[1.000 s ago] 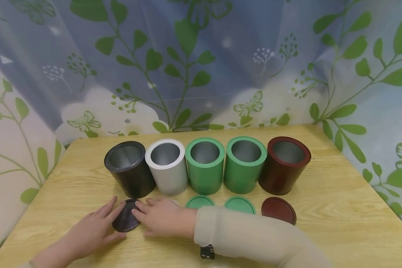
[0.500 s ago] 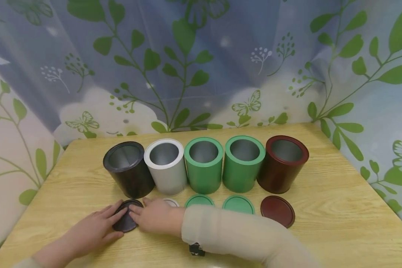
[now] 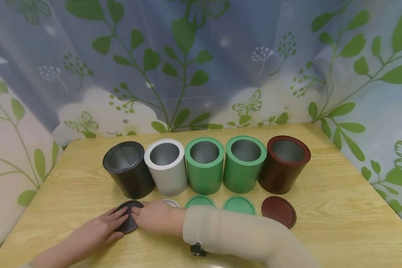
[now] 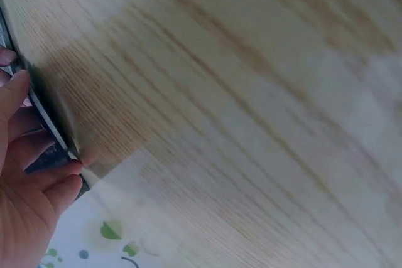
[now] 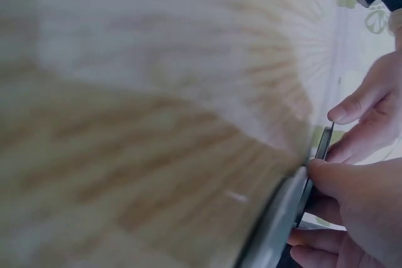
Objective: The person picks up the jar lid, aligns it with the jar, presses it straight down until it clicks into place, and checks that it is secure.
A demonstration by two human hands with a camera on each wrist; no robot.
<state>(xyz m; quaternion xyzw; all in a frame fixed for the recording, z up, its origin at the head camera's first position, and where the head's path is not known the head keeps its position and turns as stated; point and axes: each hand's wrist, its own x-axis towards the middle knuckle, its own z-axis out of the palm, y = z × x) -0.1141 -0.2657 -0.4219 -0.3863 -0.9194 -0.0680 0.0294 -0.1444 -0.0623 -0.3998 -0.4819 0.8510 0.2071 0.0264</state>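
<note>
In the head view a round black lid (image 3: 128, 227) is held between two hands at the front left of the wooden table, just before the black can (image 3: 130, 184). From its left side my left hand (image 3: 102, 227) grips the edge, fingertips reaching over the face. My right hand (image 3: 159, 219) holds the opposite edge. The left wrist view shows the lid (image 4: 44, 108) nearly edge-on, with the fingers of my left hand (image 4: 28, 192) at its rim. In the right wrist view, thumb and fingers of my right hand (image 5: 374, 199) pinch the rim.
Right of the black can stand a white can (image 3: 171, 180), two green cans, one of them nearest (image 3: 206, 180), and a dark red can (image 3: 281, 178), all topless. Before them lie a white lid (image 3: 171, 203), a green lid (image 3: 200, 201), another green lid (image 3: 239, 205) and a red lid (image 3: 278, 211).
Left fingers have shifted further over the black lid. The right hand's spread fingers have drawn in at its right edge. The lid sits slightly lower in the view; the cans stay put.
</note>
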